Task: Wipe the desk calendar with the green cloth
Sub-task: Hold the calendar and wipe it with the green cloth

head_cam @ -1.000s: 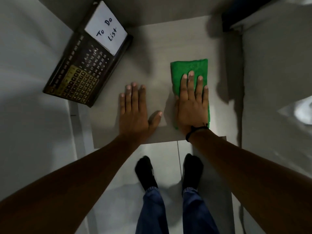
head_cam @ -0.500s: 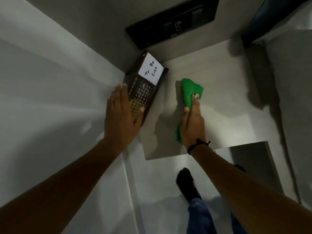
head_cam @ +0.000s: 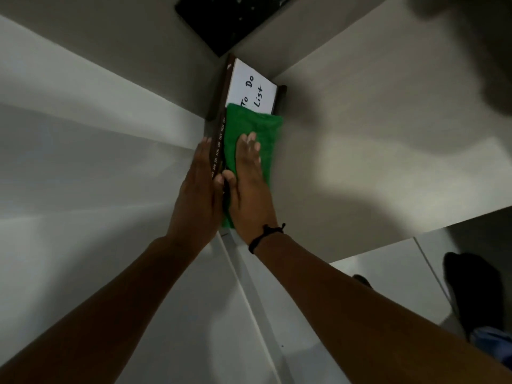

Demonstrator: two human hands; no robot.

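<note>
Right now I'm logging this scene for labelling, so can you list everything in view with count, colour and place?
desk calendar: one, dark brown, at the desk's left edge by the wall
To Do List note: one, white, on the calendar's far end
green cloth: one, green, pressed flat on the calendar's face
desk: one, pale grey-beige, right half of view
dark panel: one, black, top, behind the desk
left hand: one, flat against the calendar's left side
right hand: one, flat on the cloth
wristband: one, black, right wrist
sock: one clearly seen, black, lower right
</note>
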